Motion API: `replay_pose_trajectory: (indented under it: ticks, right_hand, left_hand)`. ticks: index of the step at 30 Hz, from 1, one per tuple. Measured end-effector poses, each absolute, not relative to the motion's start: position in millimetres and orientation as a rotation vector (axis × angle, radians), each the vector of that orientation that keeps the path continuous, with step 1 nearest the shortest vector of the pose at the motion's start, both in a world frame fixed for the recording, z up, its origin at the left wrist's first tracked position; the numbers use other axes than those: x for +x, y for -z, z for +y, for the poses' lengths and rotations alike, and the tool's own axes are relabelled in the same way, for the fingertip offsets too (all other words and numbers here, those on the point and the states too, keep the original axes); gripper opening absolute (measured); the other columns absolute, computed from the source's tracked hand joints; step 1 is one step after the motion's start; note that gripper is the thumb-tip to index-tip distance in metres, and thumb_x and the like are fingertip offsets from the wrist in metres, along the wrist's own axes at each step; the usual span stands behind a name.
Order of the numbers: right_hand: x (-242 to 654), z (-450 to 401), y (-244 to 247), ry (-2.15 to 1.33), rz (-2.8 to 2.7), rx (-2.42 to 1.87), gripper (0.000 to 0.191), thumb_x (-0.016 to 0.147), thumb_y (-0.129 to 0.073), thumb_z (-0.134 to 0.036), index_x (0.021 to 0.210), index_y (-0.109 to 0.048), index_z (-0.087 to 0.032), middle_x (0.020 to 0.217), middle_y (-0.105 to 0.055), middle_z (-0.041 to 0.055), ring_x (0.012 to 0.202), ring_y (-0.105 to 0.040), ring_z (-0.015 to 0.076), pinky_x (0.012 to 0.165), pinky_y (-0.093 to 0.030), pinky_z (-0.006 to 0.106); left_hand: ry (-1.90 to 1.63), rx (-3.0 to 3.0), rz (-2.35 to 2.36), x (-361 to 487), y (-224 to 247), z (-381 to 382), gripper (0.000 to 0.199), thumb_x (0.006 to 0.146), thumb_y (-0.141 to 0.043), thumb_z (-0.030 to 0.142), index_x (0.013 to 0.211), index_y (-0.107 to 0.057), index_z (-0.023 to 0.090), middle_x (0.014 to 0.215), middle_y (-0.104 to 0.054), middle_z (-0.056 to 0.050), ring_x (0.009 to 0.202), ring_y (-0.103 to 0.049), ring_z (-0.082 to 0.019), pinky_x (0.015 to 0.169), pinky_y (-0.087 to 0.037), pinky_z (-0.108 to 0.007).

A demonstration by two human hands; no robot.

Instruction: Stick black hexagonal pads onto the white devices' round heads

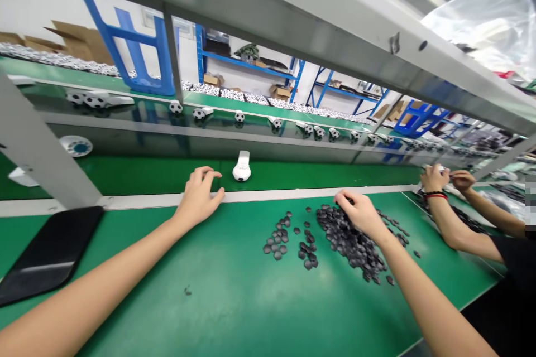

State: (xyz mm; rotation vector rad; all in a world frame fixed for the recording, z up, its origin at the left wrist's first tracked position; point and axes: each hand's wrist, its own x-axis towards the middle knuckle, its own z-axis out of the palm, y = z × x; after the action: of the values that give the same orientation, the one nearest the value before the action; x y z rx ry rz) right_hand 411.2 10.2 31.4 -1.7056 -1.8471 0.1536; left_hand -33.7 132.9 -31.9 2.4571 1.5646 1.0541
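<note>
My left hand (200, 196) reaches over the white rail at the belt's near edge, thumb and fingers apart, holding nothing. Just to its right, on the green belt (285, 174), lies a white plastic piece (242, 169) with a rounded end and a flat tab. My right hand (358, 211) is above a pile of small black pentagon-like pieces (355, 245), its thumb and fingertips pressed together. Whatever may be between those fingertips is too small to make out. Loose black pieces (276, 237) lie left of the pile on the green tabletop (201, 290).
A black flat slab (50, 251) rests at left by a metal post (42, 145). Behind, white pieces with black-and-white balls (203, 113) line a ledge. A metal beam (293, 22) crosses overhead. At right, a co-worker's hands (435, 179) hold a small white piece.
</note>
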Motion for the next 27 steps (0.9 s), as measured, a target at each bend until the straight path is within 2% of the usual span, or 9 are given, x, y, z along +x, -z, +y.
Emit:
replay_pose_trajectory:
  ticks: [6,12,15,18,21,27]
  right_hand:
    - [322,32,-28,-0.453,-2.03,-1.5,0.032,0.099,-0.053,-0.035,0.075,-0.066,-0.021,0.071,-0.067,-0.0008,0.071,-0.062,0.0182,0.069,-0.045,0.028]
    - [291,31,3,-0.726,-1.95,-1.476,0.039,0.105,-0.046,-0.048,0.086,-0.066,-0.021,0.071,-0.071,0.0009,0.048,-0.057,0.0142,0.05,-0.044,0.026]
    - [290,26,7,-0.761,-1.924,-1.454,0.039,0.106,-0.046,-0.047,0.09,-0.069,-0.021,0.084,-0.074,0.0032,0.063,-0.064,0.0166,0.059,-0.048,0.027]
    - [291,20,3,-0.788,-1.863,-1.428,0.035,0.106,-0.049,-0.047,0.099,-0.073,-0.023,0.094,-0.075,0.004,0.079,-0.067,0.0194,0.069,-0.05,0.028]
    - [291,15,-4,-0.852,-1.733,-1.396,0.027,0.103,-0.057,-0.045,0.106,-0.074,-0.024,0.095,-0.075,0.0033,0.084,-0.067,0.0199,0.074,-0.051,0.029]
    - [292,7,-16,-0.87,-1.629,-1.329,0.021,0.099,-0.066,-0.041,0.102,-0.076,-0.024,0.095,-0.076,0.0034,0.088,-0.069,0.0201,0.078,-0.052,0.029]
  left_hand:
    - [-1.026,2.524,1.466,-31,31,124,0.032,0.095,-0.054,0.032,0.124,-0.056,0.019,0.134,-0.046,-0.016,0.124,-0.052,-0.035,0.103,-0.045,-0.053]
    - [-0.967,2.579,1.36,-30,35,124,0.032,0.094,-0.056,0.03,0.125,-0.055,0.021,0.136,-0.048,-0.015,0.125,-0.053,-0.035,0.103,-0.046,-0.052]
    - [-0.955,2.589,1.305,-28,32,122,0.03,0.096,-0.054,0.029,0.124,-0.055,0.02,0.135,-0.05,-0.015,0.125,-0.053,-0.034,0.102,-0.045,-0.052]
    - [-0.919,2.596,1.204,-24,29,113,0.024,0.098,-0.05,0.025,0.12,-0.056,0.02,0.123,-0.059,-0.012,0.116,-0.058,-0.031,0.097,-0.047,-0.048]
    - [-0.835,2.617,1.06,-16,27,98,0.017,0.099,-0.049,0.024,0.114,-0.058,0.021,0.112,-0.066,-0.007,0.104,-0.062,-0.025,0.093,-0.048,-0.043]
    - [-0.601,2.646,0.804,-1,24,73,0.025,0.1,-0.053,0.029,0.122,-0.062,0.023,0.116,-0.066,-0.008,0.109,-0.059,-0.027,0.097,-0.046,-0.044]
